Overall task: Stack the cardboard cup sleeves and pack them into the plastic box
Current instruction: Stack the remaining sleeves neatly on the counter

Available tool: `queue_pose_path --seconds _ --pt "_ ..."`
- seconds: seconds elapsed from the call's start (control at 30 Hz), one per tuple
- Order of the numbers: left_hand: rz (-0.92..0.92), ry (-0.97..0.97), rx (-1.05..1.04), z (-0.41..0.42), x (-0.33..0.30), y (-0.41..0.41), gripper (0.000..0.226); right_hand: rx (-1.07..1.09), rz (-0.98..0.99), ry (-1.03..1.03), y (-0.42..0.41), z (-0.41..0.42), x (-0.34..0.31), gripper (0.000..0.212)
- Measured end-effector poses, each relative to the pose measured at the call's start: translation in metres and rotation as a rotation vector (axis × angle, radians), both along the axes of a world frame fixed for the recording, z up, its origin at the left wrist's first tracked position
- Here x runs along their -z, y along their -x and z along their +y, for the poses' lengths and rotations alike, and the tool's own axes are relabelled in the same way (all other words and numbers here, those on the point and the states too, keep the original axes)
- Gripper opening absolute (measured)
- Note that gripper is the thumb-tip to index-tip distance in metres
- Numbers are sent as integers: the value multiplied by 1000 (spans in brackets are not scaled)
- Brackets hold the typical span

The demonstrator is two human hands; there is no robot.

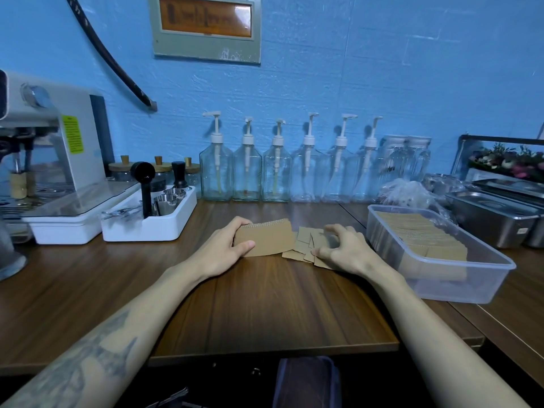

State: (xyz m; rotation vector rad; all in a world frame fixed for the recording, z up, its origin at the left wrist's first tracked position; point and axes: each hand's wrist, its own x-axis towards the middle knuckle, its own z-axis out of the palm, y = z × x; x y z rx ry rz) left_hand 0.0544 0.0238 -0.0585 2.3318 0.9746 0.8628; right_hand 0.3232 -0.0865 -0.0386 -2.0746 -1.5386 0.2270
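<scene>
Left hand grasps stacked sleeves; right hand pinches loose sleeves. Gathering step; next likely merge, then box.

Matt brown cardboard sleeves; clear glossy plastic box; wood-grain counter; shiny steel pans far right.
</scene>
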Motion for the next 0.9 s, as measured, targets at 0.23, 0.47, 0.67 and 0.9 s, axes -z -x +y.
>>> queue_pose_path --seconds 0.23,0.47,0.67,0.9 --pt "2 12 -12 2 1 1 30 -77 54 -80 4 6 -9 84" --pt "21 16 -5 -1 -2 0 32 -40 394 -394 10 11 -20 56" --pt "38 60 2 -4 -4 1 36 -244 707 -500 27 3 -30 74" --pt "-51 203 44 -14 -9 1 49 -99 878 -475 61 21 -17 31"
